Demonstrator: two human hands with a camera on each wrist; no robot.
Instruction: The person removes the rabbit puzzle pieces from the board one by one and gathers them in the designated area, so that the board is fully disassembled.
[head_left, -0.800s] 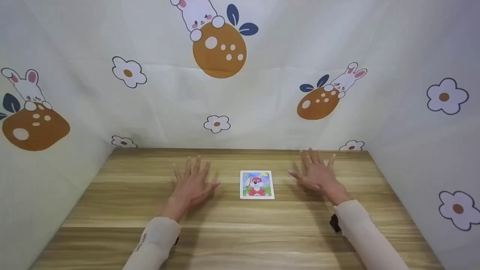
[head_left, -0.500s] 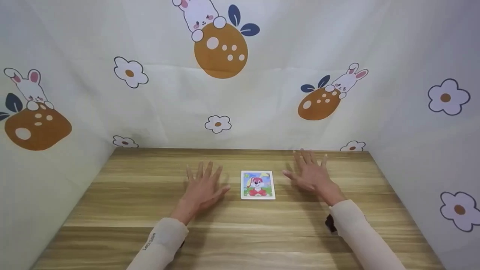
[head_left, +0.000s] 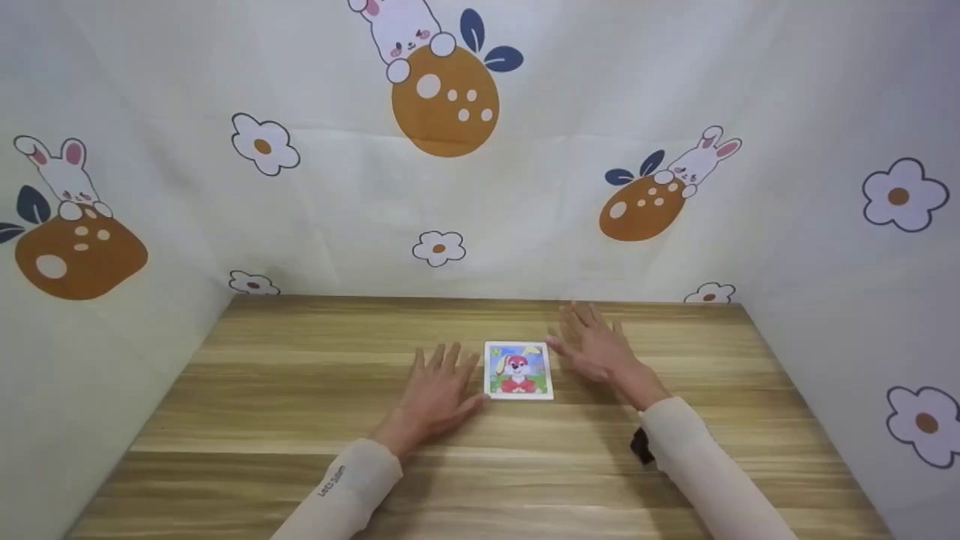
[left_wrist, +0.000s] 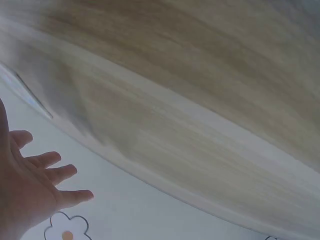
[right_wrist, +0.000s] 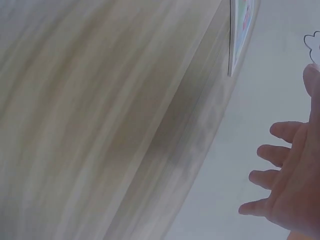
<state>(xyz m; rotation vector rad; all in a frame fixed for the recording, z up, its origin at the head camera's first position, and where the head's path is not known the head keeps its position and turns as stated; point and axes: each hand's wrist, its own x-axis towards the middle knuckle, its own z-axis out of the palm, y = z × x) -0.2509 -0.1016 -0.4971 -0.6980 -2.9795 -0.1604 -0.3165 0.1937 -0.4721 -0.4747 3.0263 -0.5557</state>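
A small square picture puzzle or card with a white border and a red-and-white cartoon rabbit (head_left: 518,373) lies flat on the wooden table. My left hand (head_left: 439,397) is at its left, fingers spread, the thumb tip at or very near its lower left corner. On the other side my right hand (head_left: 600,349) has its fingers extended, its thumb close to the upper right edge. Whether either thumb touches it I cannot tell. In the left wrist view the left hand (left_wrist: 30,185) shows straight, parted fingers. The right wrist view has the right hand (right_wrist: 295,175) likewise, holding nothing.
The wood-grain table (head_left: 285,390) runs back to a pale cloth backdrop (head_left: 337,195) printed with rabbits, oranges and flowers. Cloth walls also stand at the left and right. A dark object (head_left: 642,446) sits under the right sleeve cuff.
Both hands have moved inward toward the rabbit picture, the left one rightward and the right one leftward. The picture stays at its place on the table.
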